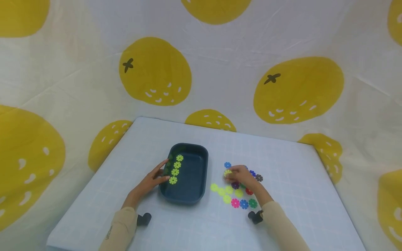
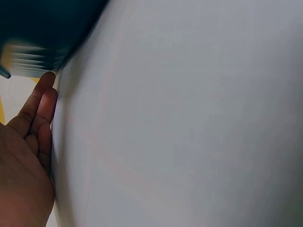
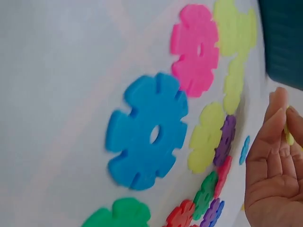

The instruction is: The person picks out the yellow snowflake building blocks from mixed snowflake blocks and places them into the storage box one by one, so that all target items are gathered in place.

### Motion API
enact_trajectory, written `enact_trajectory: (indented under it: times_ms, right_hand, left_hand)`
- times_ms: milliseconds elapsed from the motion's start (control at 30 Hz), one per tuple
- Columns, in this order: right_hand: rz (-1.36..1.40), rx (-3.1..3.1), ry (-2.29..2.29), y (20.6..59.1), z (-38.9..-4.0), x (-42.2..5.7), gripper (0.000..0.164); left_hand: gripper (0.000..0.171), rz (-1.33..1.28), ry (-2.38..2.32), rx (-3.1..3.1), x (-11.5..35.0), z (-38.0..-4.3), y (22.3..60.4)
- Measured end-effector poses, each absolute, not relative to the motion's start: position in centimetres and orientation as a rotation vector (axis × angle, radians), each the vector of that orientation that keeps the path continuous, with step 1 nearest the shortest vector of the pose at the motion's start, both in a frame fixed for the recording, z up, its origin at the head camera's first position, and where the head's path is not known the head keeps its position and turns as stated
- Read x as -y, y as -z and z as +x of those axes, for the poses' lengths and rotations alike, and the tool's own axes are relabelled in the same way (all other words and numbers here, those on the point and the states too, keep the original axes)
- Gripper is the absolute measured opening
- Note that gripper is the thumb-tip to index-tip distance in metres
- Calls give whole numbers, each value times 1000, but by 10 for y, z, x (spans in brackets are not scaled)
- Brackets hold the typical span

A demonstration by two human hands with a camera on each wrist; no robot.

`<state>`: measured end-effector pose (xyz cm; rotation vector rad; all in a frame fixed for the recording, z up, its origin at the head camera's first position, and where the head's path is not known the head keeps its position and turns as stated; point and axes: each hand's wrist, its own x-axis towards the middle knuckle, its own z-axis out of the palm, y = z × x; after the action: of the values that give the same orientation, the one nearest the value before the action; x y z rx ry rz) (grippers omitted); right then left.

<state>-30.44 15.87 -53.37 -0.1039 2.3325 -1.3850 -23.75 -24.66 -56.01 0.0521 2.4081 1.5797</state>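
Observation:
A dark blue tray [image 1: 188, 195] stands left of centre, with a line of several yellow-green flower-shaped discs [image 1: 175, 172] along its left part. My left hand [image 1: 153, 179] rests against the tray's left side, its fingers fairly straight. In the left wrist view the fingertips touch the tray's lower wall [image 2: 71, 28]. Between thumb and finger, my right hand [image 1: 241, 175] pinches a yellow-green notched disc [image 3: 289, 134], just above the table among loose discs. Below that hand lie several more yellow-green discs [image 1: 221, 191]; part of the pile is hidden under the hand.
Several other discs lie right of the tray: a pink disc [image 1: 235, 203], a blue disc [image 1: 244, 204], a green disc [image 1: 252, 203] and a brown disc [image 1: 259, 177]. A light cloth covers the table [image 1: 194, 230]. Behind it hangs a fruit-print curtain [image 1: 220, 69].

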Motion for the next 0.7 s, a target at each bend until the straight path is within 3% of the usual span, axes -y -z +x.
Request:
enact_trajectory:
  times_ms: [333,700]
  right_hand:
    - [142,-2059,1599,526,-308,-155,36]
    - [235,-1780,1788,513,-307,-152,33]
  left_hand:
    - [75,54,-1587,-2403,247,-238,561]
    - [75,57,-1582,-2419,246,-237,560]
